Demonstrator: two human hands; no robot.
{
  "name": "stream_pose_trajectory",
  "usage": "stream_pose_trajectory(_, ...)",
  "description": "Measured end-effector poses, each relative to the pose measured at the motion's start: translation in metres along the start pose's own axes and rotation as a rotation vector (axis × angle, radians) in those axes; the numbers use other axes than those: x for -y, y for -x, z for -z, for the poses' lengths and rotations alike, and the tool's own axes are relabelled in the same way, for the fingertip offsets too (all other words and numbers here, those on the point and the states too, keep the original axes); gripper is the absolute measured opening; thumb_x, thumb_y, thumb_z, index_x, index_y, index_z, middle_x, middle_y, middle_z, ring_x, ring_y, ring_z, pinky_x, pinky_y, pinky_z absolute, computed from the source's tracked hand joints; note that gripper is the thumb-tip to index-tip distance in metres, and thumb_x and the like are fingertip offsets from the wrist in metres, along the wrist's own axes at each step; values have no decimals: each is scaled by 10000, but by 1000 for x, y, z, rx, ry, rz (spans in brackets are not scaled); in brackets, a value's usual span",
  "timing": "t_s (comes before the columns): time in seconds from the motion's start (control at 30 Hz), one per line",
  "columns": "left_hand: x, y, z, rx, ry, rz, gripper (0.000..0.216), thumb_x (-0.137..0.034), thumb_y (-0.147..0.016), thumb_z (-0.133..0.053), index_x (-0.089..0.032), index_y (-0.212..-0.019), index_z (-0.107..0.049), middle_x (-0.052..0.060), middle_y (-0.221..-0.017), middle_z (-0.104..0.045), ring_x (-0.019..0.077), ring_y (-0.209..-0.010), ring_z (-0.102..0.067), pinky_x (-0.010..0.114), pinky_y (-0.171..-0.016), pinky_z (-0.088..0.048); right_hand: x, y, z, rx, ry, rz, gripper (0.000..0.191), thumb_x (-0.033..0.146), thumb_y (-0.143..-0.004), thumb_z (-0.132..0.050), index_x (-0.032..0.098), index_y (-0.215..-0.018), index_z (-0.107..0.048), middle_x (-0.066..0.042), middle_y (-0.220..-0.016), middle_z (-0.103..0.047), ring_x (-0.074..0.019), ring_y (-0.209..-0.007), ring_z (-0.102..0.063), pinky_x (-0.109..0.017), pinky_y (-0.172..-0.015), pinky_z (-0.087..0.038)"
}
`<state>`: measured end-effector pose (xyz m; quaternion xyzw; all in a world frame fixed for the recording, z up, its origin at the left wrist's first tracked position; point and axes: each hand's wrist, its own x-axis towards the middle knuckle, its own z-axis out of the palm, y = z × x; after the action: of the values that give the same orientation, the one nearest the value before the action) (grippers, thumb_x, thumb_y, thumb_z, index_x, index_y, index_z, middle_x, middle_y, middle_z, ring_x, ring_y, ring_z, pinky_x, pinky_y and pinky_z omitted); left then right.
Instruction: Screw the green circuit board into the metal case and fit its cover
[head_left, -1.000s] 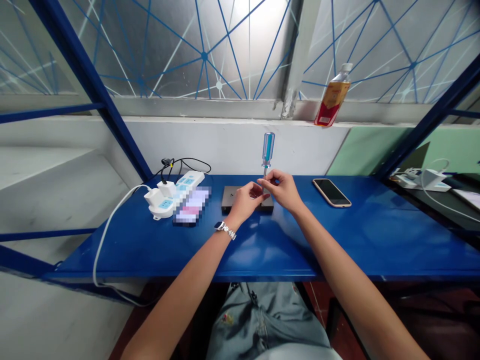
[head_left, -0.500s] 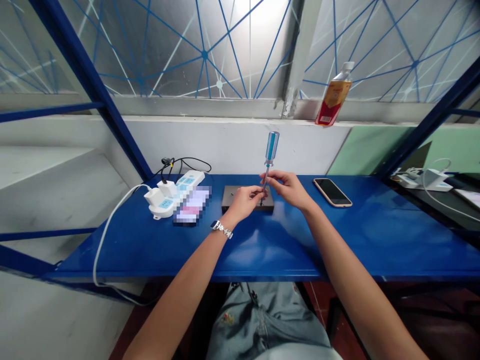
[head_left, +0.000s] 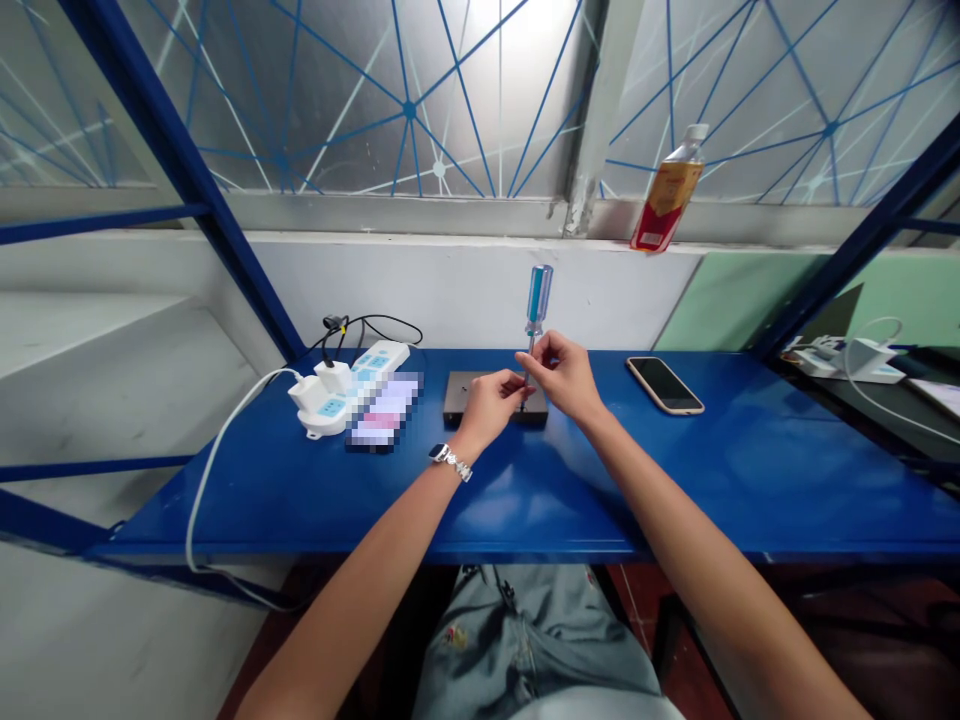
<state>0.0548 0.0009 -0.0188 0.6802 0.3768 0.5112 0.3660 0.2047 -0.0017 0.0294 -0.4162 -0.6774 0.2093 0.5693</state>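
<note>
A screwdriver (head_left: 538, 297) with a clear and blue handle stands nearly upright, its shaft pointing down at a flat grey-brown box (head_left: 456, 395) on the blue table. My right hand (head_left: 568, 375) is closed, pinching the shaft just below the handle between thumb and fingers. Lower down, near the tip, my left hand (head_left: 491, 405) has its fingertips closed about the same shaft. That hand also covers the middle of the box. The screwdriver's tip is by the box's right part, and what it touches is too small to tell. A watch (head_left: 441, 453) and a bracelet are on my left wrist.
A white power strip (head_left: 330, 403) with plugs and cables lies on the left, beside a phone with a blurred screen (head_left: 386, 410). Another phone (head_left: 665, 384) lies to the right. A drink bottle (head_left: 670, 190) stands on the ledge behind the blue table (head_left: 300, 510).
My right hand has turned about the shaft, its wrist shifting left. The screwdriver's handle has moved slightly left and rotated. My left hand stays at the lower shaft.
</note>
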Motion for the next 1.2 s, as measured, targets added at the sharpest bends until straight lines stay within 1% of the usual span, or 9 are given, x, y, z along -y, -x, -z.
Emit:
stream_pose_trajectory(0.1,-2,-1,3,44,-14,-8,275,-420,-867,-724,-152,-805,-741,78,-789,-771,201,-736,-711,306,-709,-546,2,-2,1,26,7,1,318,459,-850,-741,214,-764,-559,14,-706,-574,-127,-633,-482,-281,-604,-420)
stream_pose_trajectory(0.23,0,0,6,85,-22,-22,245,-388,-882,-708,-153,-863,-774,88,-853,-791,215,-785,-728,314,-745,-561,12,-11,14,176,-145,-40,428,552,-902,-654,215,-1164,-675,-73,-1036,-699,-177,-811,-600,-280,-600,-489)
stream_pose_trajectory(0.3,2,0,7,109,-4,-26,230,-368,-890,-697,-156,-909,-785,90,-889,-799,221,-823,-738,320,-779,-571,17,-17,22,240,-232,-48,478,581,-926,-614,218,-1228,-688,-92,-1127,-710,-183,-843,-613,-287,-616,-522)
stream_pose_trajectory(0.43,5,0,7,128,-14,-31,223,-351,-901,-677,-162,-932,-793,85,-929,-806,224,-868,-749,325,-824,-580,22,-25,33,295,-215,-50,436,565,-898,-683,188,-1103,-756,-87,-1005,-747,-172,-782,-622,-278,-604,-529)
stream_pose_trajectory(0.73,-6,-1,15,162,-211,-53,263,-379,-919,-652,-172,-1008,-788,101,-1025,-798,241,-972,-743,366,-919,-576,20,-25,26,158,-116,-4,407,561,-852,-745,159,-918,-749,-46,-823,-689,-151,-735,-608,-236,-565,-445)
stream_pose_trajectory(0.8,-7,-1,24,192,-431,-104,389,-425,-843,-749,-204,-1162,-757,121,-1262,-737,291,-1213,-662,441,-1087,-495,21,-25,25,152,-120,-11,423,574,-848,-744,157,-913,-742,-39,-793,-675,-138,-700,-580,-232,-551,-419)
stream_pose_trajectory(0.87,-6,-3,34,272,-670,-107,773,-499,-705,-861,-226,-1392,-634,142,-1560,-524,370,-1483,-414,557,-1237,-297,23,-25,25,154,-140,-23,441,589,-841,-744,154,-914,-734,-33,-771,-665,-121,-653,-543,-230,-537,-398)
stream_pose_trajectory(0.97,1,-6,45,371,-886,34,1010,-631,-674,-838,-214,-1526,-489,170,-1671,-347,421,-1577,-198,651,-1264,-86,23,-25,26,168,-166,-37,452,599,-838,-745,154,-917,-720,-20,-747,-645,-101,-600,-496,-232,-526,-382)
stream_pose_trajectory(1.2,2,-10,44,353,-992,65,985,-714,-681,-774,-213,-1490,-523,177,-1508,-506,423,-1447,-394,647,-1246,-119,24,-22,22,118,-99,-5,432,594,-859,-730,164,-887,-701,-23,-758,-652,-105,-576,-520,-251,-527,-400)
